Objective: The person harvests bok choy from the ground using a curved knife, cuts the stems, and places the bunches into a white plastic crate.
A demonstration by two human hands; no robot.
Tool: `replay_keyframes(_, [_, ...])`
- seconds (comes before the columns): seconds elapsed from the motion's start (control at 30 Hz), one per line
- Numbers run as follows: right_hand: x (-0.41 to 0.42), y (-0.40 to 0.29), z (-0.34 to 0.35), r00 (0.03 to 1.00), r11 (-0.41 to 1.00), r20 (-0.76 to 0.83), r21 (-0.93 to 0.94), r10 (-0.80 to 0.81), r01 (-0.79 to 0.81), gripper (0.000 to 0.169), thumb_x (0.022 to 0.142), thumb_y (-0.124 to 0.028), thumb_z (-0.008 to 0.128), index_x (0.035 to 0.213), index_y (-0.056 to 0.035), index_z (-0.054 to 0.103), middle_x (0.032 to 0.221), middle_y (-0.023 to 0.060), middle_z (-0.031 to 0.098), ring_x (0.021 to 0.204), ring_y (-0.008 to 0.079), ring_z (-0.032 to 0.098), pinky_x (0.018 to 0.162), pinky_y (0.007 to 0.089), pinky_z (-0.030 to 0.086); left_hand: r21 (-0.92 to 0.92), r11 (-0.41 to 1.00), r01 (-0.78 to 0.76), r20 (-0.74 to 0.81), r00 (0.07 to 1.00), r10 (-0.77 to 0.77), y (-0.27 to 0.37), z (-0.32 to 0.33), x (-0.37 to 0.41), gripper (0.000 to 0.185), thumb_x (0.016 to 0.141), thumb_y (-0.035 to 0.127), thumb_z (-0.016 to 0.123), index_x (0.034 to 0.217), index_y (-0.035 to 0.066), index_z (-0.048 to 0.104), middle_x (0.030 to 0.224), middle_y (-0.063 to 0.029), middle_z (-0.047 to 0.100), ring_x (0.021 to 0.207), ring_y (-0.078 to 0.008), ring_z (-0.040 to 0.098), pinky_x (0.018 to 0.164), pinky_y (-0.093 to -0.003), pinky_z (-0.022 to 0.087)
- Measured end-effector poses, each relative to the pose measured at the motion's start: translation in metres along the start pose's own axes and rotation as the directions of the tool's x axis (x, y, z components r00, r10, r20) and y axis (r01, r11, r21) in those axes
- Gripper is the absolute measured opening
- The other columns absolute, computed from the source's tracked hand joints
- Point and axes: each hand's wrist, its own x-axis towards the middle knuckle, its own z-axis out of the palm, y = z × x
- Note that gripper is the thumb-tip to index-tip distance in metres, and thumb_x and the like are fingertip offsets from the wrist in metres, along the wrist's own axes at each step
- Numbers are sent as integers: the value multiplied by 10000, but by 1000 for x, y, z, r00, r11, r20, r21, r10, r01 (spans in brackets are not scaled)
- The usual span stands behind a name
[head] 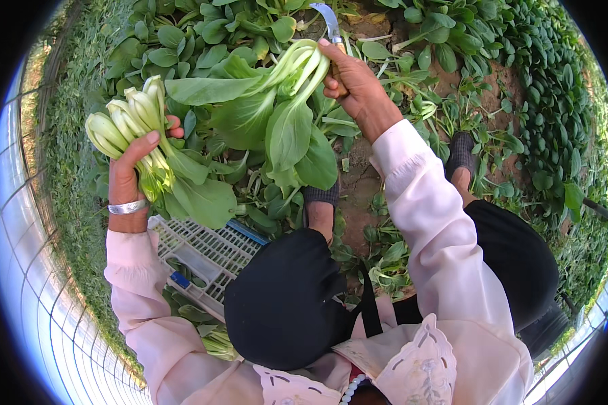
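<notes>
My left hand (131,167), at the left with a metal bracelet on its wrist, is closed around several bok choy heads (126,119); their pale stem bases point up and the leaves hang down to the right. At the upper middle, my right hand (352,83) pinches the base of another bok choy plant (294,76) between thumb and fingers, its broad leaves spreading down and left. The same hand also holds a small curved harvesting knife (328,19) by its wooden handle, blade pointing up and away from the stems.
A white plastic crate (207,253) with greens in it stands left of my black-clad knee (283,298). Leafy plants (552,101) grow in rows all around. Brown soil (362,202) with cut leaves shows between my feet. A wire-lined greenhouse wall (20,202) curves along the left.
</notes>
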Motion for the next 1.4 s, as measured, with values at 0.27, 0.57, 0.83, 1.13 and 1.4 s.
replay_keyframes(0.27, [-89,-36,122,760,605,469,-465,-450,646,389,872,-380,716,885,1,639,724,20,625,582,88,585,539,239,489,-42,917,-398,23,917,399,58,30,-78,518,796,64,694,1284,-8,536,1159,-144,645,1078,-240,627,956,-361,487])
replay_keyframes(0.57, [-186,-40,210,527,290,701,-440,-481,850,354,851,-320,684,820,25,614,628,56,584,542,111,514,522,306,451,-132,878,-461,-165,883,439,38,11,-134,467,736,45,799,1169,44,624,1102,-26,664,1008,-148,621,907,-319,486])
replay_keyframes(0.83, [-218,-60,226,695,737,603,-246,-393,630,182,935,-192,617,857,-36,564,662,-14,556,500,59,475,442,225,378,-696,645,-315,-70,924,376,38,-37,-179,553,826,14,635,1356,43,481,1265,-145,600,1103,-293,604,991,-438,487])
replay_keyframes(1.13, [-224,-63,181,400,-454,782,-610,-478,649,298,943,-302,617,1000,-10,606,728,127,640,606,164,610,570,336,471,-913,249,-324,-15,636,771,11,-120,-234,714,830,174,577,1480,37,313,1389,-190,437,1185,-282,490,976,-469,460])
replay_keyframes(1.4, [-260,-17,221,470,7,869,-475,-152,880,299,977,-324,595,1117,-60,607,962,12,655,901,94,666,592,223,484,-735,386,-557,-118,666,737,-21,-155,-293,651,857,237,556,1436,3,373,1377,-213,479,1162,-314,554,960,-424,488])
